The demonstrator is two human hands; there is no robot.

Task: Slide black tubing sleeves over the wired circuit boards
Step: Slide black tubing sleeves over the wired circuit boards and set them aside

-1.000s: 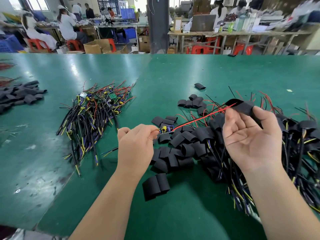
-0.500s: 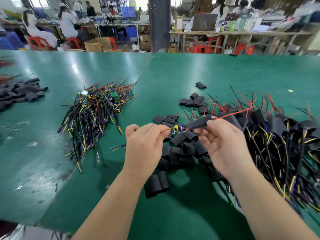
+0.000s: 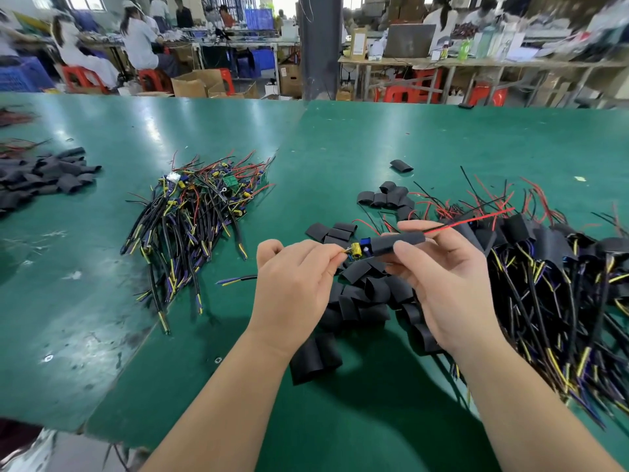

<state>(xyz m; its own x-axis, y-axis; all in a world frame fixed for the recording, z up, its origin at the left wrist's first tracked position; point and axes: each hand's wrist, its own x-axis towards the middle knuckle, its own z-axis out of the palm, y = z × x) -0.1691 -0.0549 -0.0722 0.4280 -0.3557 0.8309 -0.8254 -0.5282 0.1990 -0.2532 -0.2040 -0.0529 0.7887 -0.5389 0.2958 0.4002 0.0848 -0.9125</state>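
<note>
My left hand (image 3: 293,290) pinches the end of a small wired circuit board (image 3: 358,250), whose yellow capacitor and blue part stick out. My right hand (image 3: 442,284) holds a black tubing sleeve (image 3: 396,244) that covers most of the board. A red wire (image 3: 476,219) and a black wire come out of the sleeve's right end. Loose black sleeves (image 3: 364,294) lie in a heap under my hands. A pile of bare wired boards (image 3: 194,219) lies to the left. Sleeved boards with cables (image 3: 551,267) are piled at the right.
The green table (image 3: 442,141) runs far back. Another heap of black sleeves (image 3: 44,178) lies at the far left edge. A single sleeve (image 3: 401,165) lies alone further back. People sit at benches behind the table.
My right hand came back in from the right along the red wire and pushed the sleeve left onto the board. My left hand stayed almost in place.
</note>
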